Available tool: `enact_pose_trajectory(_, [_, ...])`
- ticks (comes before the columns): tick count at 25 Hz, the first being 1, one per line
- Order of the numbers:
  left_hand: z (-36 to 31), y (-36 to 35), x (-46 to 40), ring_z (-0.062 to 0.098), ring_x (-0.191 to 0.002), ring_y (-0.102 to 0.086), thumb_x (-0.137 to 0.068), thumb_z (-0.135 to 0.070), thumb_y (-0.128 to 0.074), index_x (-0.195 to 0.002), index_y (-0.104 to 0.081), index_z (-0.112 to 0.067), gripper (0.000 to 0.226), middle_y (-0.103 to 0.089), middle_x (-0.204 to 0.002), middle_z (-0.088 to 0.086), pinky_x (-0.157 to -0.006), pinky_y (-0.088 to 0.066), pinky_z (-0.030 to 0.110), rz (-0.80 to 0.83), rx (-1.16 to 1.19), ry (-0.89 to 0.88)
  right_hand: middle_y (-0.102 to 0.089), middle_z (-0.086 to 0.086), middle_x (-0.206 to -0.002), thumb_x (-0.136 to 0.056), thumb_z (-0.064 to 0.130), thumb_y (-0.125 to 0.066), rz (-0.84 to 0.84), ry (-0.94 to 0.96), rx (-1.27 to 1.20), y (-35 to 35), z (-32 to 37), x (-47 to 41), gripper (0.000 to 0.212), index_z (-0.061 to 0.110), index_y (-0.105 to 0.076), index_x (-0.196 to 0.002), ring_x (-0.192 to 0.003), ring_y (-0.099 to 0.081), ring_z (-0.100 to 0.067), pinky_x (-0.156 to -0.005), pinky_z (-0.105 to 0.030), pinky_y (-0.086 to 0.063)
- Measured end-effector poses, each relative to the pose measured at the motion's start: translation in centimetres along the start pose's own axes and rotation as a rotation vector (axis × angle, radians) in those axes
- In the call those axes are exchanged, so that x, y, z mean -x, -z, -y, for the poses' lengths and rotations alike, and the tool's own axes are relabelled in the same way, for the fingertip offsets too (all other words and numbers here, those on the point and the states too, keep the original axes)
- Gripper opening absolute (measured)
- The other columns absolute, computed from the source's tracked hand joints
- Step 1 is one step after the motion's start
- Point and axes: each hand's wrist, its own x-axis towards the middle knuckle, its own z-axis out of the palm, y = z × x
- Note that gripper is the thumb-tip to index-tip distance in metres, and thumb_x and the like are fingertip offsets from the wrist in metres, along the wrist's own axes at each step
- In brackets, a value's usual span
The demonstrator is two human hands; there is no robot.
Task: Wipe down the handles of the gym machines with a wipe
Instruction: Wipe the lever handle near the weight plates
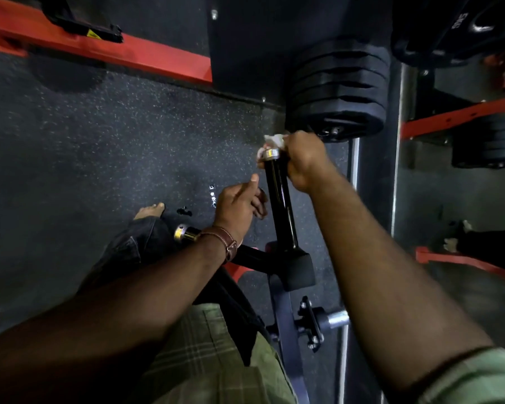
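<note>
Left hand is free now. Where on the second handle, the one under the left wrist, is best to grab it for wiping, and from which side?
Grip the short black section of the second handle just behind its silver end cap, coming from above. That end points free toward the floor side; the other end runs under the left hand and wrist into the frame. The wipe is in the right hand.

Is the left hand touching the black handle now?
Cannot tell. In the head view the left hand sits beside the black handle, fingers curled; no clear gap shows.
</note>
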Motion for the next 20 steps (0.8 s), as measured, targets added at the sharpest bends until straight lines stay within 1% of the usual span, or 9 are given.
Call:
enact_pose_trajectory(1, [0.0, 0.0, 0.1, 0.024, -0.045, -0.052, -0.105, -0.031, -0.049, -0.07, -0.062, 0.003, 0.05, -0.056, -0.052, 0.017, -0.047, -0.042, 0.026, 0.006, 0.0, -0.005, -0.066, -0.019, -0.067, -0.097, 0.002, -0.051, -0.004, -0.051, -0.141, 0.4, -0.9, 0.6, 0.019, -0.006, -0.063, -0.085, -0.069, -0.065, -0.033, -0.079, -0.05, -0.057])
enact_pose_trajectory(2, [0.0, 0.0, 0.1, 0.025, -0.046, -0.053, -0.104, -0.034, -0.05, -0.068, -0.062, 0.0, 0.05, -0.057, -0.053, 0.019, -0.047, -0.042, 0.027, 0.011, -0.003, -0.013, -0.068, -0.021, -0.072, -0.099, 0.005, -0.05, -0.042, -0.077, -0.184, 1.0, -2.4, 1.5, 0.021, -0.006, -0.064, -0.088, -0.071, -0.065, -0.033, -0.081, -0.05, -0.056])
enact_pose_trajectory(5, [0.0, -0.2, 0.4, 0.027, -0.048, -0.054, -0.093, -0.047, -0.054, -0.064, -0.062, -0.005, 0.051, -0.058, -0.056, 0.024, -0.048, -0.043, 0.028, 0.023, -0.048, -0.026, -0.068, -0.018, -0.073, -0.097, 0.004, -0.058, -0.135, 0.019, -0.005, 3.6, -6.5, 6.1, 0.022, 0.001, -0.072, -0.08, -0.065, -0.061, -0.025, -0.065, -0.037, -0.053])
enact_pose_trajectory(8, [-0.3, -0.2, 0.5, 0.029, -0.047, -0.055, -0.087, -0.057, -0.056, -0.06, -0.062, -0.004, 0.059, -0.06, -0.056, 0.026, -0.052, -0.044, 0.031, 0.028, -0.114, -0.069, -0.069, -0.011, -0.067, -0.091, -0.005, -0.062, -0.129, 0.11, 0.107, 4.2, -6.7, 7.5, 0.025, 0.007, -0.076, -0.074, -0.061, -0.059, -0.021, -0.061, -0.032, -0.049])
enact_pose_trajectory(11, [-0.6, -0.2, 0.7, 0.026, -0.046, -0.056, -0.092, -0.051, -0.054, -0.05, -0.064, -0.018, 0.054, -0.057, -0.045, 0.006, -0.053, -0.046, 0.034, 0.07, -0.237, -0.099, -0.068, -0.016, -0.07, -0.093, -0.001, -0.06, -0.22, 0.118, -0.023, 1.9, -4.1, 4.5, 0.018, 0.001, -0.077, -0.091, -0.058, -0.06, -0.023, -0.057, -0.033, -0.051])
enact_pose_trajectory(14, [-1.1, -0.3, 1.2, 0.026, -0.048, -0.058, -0.095, -0.048, -0.052, -0.049, -0.063, -0.024, 0.053, -0.056, -0.044, 0.0, -0.053, -0.048, 0.037, 0.077, -0.309, -0.1, -0.071, -0.012, -0.068, -0.094, 0.008, -0.063, -0.275, 0.193, 0.007, 1.2, -3.9, 4.1, 0.016, 0.003, -0.077, -0.09, -0.055, -0.061, -0.022, -0.052, -0.032, -0.051])
enact_pose_trajectory(15, [-1.1, -0.4, 1.4, 0.027, -0.048, -0.058, -0.093, -0.054, -0.052, -0.05, -0.064, -0.023, 0.054, -0.057, -0.046, 0.002, -0.054, -0.049, 0.038, 0.088, -0.324, -0.093, -0.073, -0.012, -0.071, -0.094, 0.011, -0.065, -0.281, 0.208, 0.042, 1.8, -4.8, 4.9, 0.015, 0.005, -0.078, -0.089, -0.059, -0.065, -0.023, -0.055, -0.035, -0.054])
enact_pose_trajectory(17, [-1.2, -0.3, 1.6, 0.026, -0.048, -0.059, -0.088, -0.061, -0.051, -0.05, -0.063, -0.024, 0.055, -0.059, -0.047, 0.004, -0.054, -0.05, 0.038, 0.086, -0.356, -0.095, -0.077, -0.01, -0.081, -0.092, 0.012, -0.07, -0.283, 0.213, 0.102, 3.2, -7.0, 6.9, 0.009, 0.008, -0.079, -0.093, -0.071, -0.071, -0.019, -0.069, -0.038, -0.06])
enact_pose_trajectory(20, [-1.2, -0.2, 2.1, 0.022, -0.048, -0.059, -0.091, -0.056, -0.053, -0.052, -0.065, -0.023, 0.053, -0.06, -0.047, 0.003, -0.057, -0.052, 0.038, 0.115, -0.432, -0.084, -0.078, -0.003, -0.09, -0.085, 0.012, -0.078, -0.338, 0.186, 0.32, 4.8, -8.9, 9.9, 0.012, 0.012, -0.08, -0.097, -0.085, -0.073, -0.013, -0.084, -0.035, -0.06])
